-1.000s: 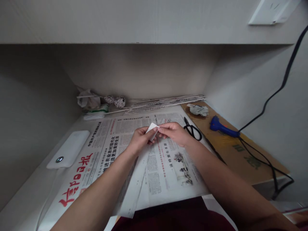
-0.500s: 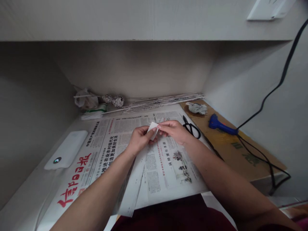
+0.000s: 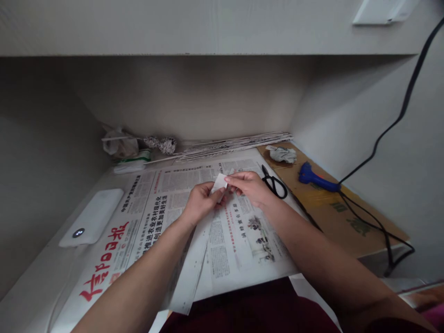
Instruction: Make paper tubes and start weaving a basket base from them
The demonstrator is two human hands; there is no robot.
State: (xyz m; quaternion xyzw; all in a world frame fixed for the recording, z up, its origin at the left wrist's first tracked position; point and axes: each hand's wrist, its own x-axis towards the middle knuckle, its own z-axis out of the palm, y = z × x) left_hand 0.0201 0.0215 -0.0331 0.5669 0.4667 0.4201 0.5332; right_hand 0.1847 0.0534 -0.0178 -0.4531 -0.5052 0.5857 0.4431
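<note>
"Grip first: what is held, and where?"

"The left hand pinches the small white piece between thumb and fingers, and the right hand has thumb and forefinger together on its upper right edge. The piece is over the newspaper, between the two hands."

"And what has changed?"

"Very little. The left thumb seems to sit slightly lower, so a bit more of the white face shows; the view has drifted too."

"Meaning what for the work?"

"Neither hand has let go, so the handling looks unfinished, a matter of small finger adjustments. The scissors lie untouched near the right hand; the glue gun rests on cardboard."
</note>
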